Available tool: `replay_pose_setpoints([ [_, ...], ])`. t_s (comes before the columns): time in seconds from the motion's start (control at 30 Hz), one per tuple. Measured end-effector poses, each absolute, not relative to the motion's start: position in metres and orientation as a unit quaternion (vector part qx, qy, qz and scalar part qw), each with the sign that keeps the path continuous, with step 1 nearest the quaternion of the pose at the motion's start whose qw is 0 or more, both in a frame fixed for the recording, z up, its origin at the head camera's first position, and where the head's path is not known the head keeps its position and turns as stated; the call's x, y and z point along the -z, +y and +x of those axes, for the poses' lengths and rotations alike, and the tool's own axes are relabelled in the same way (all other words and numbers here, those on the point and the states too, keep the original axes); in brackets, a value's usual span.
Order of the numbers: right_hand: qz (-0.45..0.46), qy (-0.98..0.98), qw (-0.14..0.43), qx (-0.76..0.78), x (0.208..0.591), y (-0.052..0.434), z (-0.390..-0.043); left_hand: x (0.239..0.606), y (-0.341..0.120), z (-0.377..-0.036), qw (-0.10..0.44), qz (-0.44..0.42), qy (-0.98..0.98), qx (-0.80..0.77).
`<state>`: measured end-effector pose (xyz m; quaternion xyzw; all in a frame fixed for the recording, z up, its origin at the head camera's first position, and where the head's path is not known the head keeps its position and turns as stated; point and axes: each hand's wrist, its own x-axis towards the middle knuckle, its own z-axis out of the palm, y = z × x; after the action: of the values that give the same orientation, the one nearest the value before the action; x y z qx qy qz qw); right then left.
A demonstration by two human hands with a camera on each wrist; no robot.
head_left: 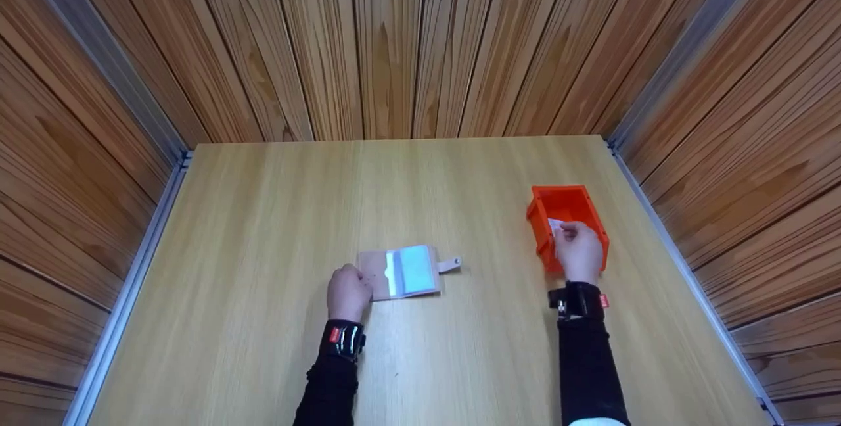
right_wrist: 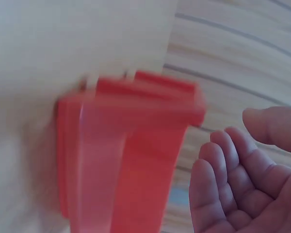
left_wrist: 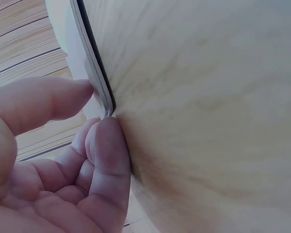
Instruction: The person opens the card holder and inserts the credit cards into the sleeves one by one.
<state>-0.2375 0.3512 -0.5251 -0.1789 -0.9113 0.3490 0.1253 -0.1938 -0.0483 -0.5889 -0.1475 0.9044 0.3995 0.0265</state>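
An unfolded card holder (head_left: 379, 268) with a pinkish cover, pale blue sleeves (head_left: 417, 268) and a short snap strap (head_left: 449, 265) lies mid-table. My left hand (head_left: 348, 291) pinches its left edge; in the left wrist view the thumb (left_wrist: 70, 99) presses one face while a bent finger meets the corner. On the right, my right hand (head_left: 579, 252) is over the near part of an orange bin (head_left: 537, 215). A small whitish card (head_left: 556, 223) shows beside its fingertips. In the right wrist view the thumb and loosely bent fingers (right_wrist: 206, 187) stand apart, with nothing visible between them.
The light wooden tabletop (head_left: 263, 215) is bordered by grey metal rails (head_left: 131, 281) and wood-plank walls (head_left: 387, 51). The bin stands near the right rail. Its rim (right_wrist: 136, 111) looks blurred in the right wrist view.
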Motion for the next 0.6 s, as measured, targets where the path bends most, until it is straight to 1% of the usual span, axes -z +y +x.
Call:
replay_pose_setpoints([
  [0.2, -0.205, -0.918, 0.1, -0.326, 0.529, 0.374, -0.248, 0.589, -0.049, -0.194, 0.046, -0.157, 0.898, -0.408],
  [0.43, -0.219, -0.925, 0.059, -0.306, 0.538, 0.383, -0.259, 0.587, -0.048, -0.195, 0.069, -0.172, 0.887, -0.424],
  [0.53, -0.22, -0.929, 0.045, -0.295, 0.542, 0.384, -0.263, 0.588, -0.048, -0.194, 0.067, -0.174, 0.884, -0.428],
  [0.6, -0.215, -0.934, 0.043, -0.281, 0.545, 0.386, -0.265, 0.588, -0.048, -0.193, 0.052, -0.164, 0.89, -0.422],
])
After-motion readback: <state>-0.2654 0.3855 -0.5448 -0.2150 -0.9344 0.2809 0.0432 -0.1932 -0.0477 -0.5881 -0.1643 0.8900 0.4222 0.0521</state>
